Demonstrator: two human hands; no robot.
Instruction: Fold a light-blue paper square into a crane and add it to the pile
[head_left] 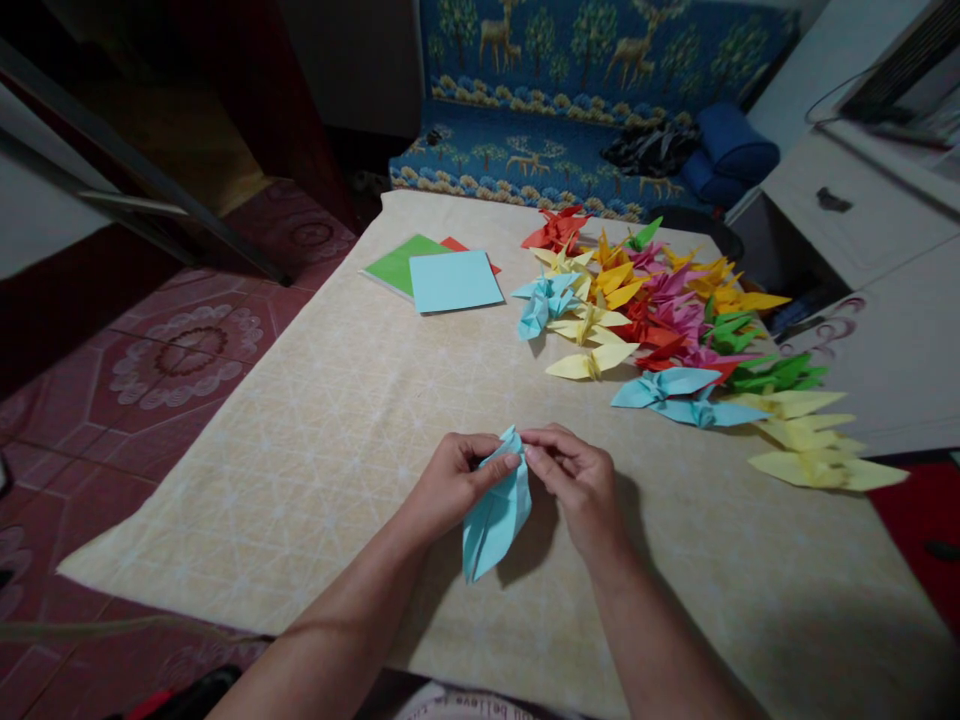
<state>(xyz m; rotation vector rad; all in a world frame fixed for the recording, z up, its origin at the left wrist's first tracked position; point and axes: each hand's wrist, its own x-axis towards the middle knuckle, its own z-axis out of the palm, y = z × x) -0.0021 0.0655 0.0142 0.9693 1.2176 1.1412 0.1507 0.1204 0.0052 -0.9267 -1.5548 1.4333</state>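
A light blue origami crane (499,520), partly folded, is held above the near middle of the table. My left hand (459,475) grips it from the left, thumb flat across its upper part. From the right, the thumb and fingertips of my right hand (574,470) pinch the crane near its narrow upper tip. One long folded wing hangs down towards me. The fingertips behind the paper are partly hidden.
Many finished paper cranes (592,362) in several colours cover the table's right side. Light blue paper (457,282) lies over green paper (401,262) and a red sheet at the back left. A patterned tablecloth (300,450) covers the table; a blue sofa (517,140) stands behind.
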